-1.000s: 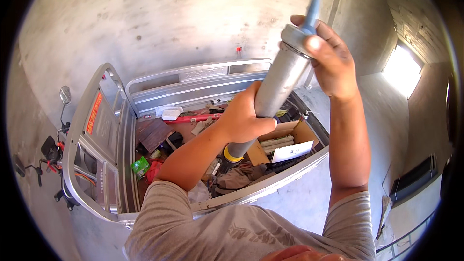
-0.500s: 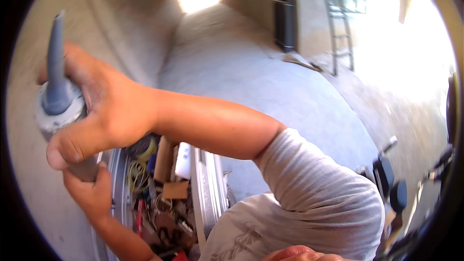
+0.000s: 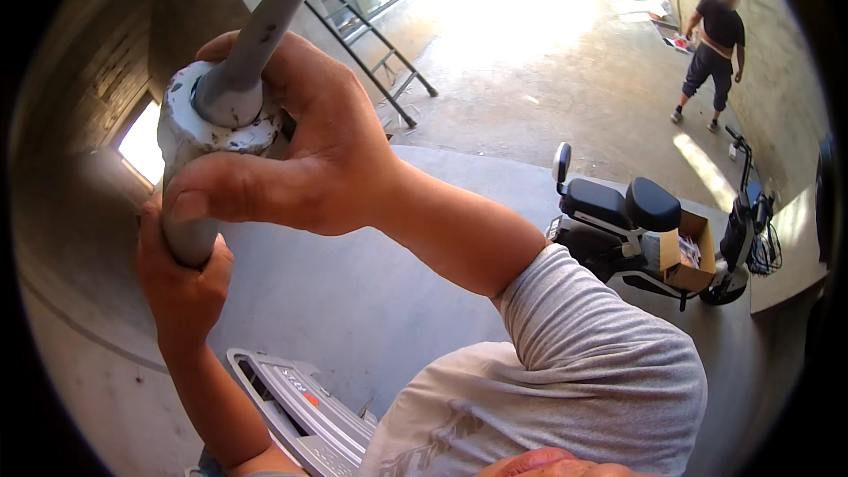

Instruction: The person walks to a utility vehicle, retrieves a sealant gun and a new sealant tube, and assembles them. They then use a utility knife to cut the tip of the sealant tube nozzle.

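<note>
Swung right, the grey tube (image 3: pixel 189 240) already had its nozzle (image 3: pixel 265 40) seated; right hand (image 3: pixel 322 146) gripped its collar (image 3: pixel 183 117), left hand (image 3: pixel 187 290) clasped lower down.

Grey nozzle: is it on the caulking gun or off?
On: the grey nozzle stands in the ring cap on the barrel. How tightly, I cannot tell.

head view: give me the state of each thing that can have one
Grey cylindrical tube, held aloft
Grey tapered nozzle, seated in the whitish chipped collar
Right hand, curled around the tube's collar end
Left hand, wrapped around the tube lower down
Black-and-white scooter, upright, riderless
Brown cardboard box, open, holding things
Black ladder, tilted, feet on the floor
</note>
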### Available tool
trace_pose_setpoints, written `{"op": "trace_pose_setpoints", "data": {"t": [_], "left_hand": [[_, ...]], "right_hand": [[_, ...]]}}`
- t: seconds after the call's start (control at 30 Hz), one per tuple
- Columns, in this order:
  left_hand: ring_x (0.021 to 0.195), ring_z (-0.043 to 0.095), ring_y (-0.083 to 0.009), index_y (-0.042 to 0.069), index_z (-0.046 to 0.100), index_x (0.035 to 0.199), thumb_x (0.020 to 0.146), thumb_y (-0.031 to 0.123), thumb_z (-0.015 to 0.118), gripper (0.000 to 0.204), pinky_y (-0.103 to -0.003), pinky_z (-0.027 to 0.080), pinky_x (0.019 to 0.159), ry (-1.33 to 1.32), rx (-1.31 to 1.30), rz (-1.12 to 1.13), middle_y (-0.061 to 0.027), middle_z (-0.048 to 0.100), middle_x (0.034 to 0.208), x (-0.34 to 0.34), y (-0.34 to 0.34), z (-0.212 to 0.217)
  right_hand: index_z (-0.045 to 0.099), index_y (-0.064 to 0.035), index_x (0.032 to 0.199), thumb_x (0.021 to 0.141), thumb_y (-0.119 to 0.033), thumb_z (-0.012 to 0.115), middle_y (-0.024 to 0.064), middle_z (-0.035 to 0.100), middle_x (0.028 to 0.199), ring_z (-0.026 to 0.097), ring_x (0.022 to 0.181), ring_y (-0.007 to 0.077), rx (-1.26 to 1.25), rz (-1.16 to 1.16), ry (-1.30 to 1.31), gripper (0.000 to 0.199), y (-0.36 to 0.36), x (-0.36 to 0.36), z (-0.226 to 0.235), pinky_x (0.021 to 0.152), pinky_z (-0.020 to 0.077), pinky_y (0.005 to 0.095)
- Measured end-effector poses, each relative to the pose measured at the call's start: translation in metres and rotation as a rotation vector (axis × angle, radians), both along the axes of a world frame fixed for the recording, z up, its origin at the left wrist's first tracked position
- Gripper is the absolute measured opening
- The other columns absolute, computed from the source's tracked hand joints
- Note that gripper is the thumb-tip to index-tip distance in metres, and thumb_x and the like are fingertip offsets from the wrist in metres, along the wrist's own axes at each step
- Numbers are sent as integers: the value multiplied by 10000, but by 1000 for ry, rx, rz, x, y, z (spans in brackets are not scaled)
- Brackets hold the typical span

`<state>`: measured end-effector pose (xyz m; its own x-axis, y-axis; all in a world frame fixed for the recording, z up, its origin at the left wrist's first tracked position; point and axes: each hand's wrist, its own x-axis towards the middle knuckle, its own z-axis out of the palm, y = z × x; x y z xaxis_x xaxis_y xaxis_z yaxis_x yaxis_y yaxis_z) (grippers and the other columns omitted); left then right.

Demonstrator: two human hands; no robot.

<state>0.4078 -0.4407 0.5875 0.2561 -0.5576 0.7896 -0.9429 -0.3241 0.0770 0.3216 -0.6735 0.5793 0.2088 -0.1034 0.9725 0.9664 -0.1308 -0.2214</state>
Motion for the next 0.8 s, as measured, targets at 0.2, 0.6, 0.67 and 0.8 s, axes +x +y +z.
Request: {"op": "trace_pose_setpoints", "data": {"t": [0.2,0.6,0.67,0.8], "left_hand": [[747,699,-281,7,553,1188,742,72,702,475,-401,570,699,320,66,-231,-137,676,904,15,-146,-56],[768,725,-222,18,587,1167,734,79,769,473,-394,592,716,737,171,-522,-107,731,892,136,-285,-201],[797,725,-215,22,606,1193,728,83,782,502,-384,590,745,816,202,-615,-102,732,900,171,-292,-216],[846,729,-186,41,624,1221,724,97,806,532,-368,589,806,1004,370,-753,-83,749,933,258,-296,-232]], "right_hand": [[576,-14,1332,725,-444,977,99,678,1077,687,991,217,59,22,57,845,-109,-15,-23,860,551,325],[641,12,1329,806,-220,852,131,700,1182,724,1075,228,143,-309,555,610,-200,69,-116,976,580,387],[646,1,1326,807,-207,862,129,707,1158,732,1089,228,64,-356,506,600,-211,100,-131,980,589,378],[667,-18,1289,805,-207,908,117,715,1150,732,1078,208,98,-102,505,573,-216,183,-148,965,593,379]]}}
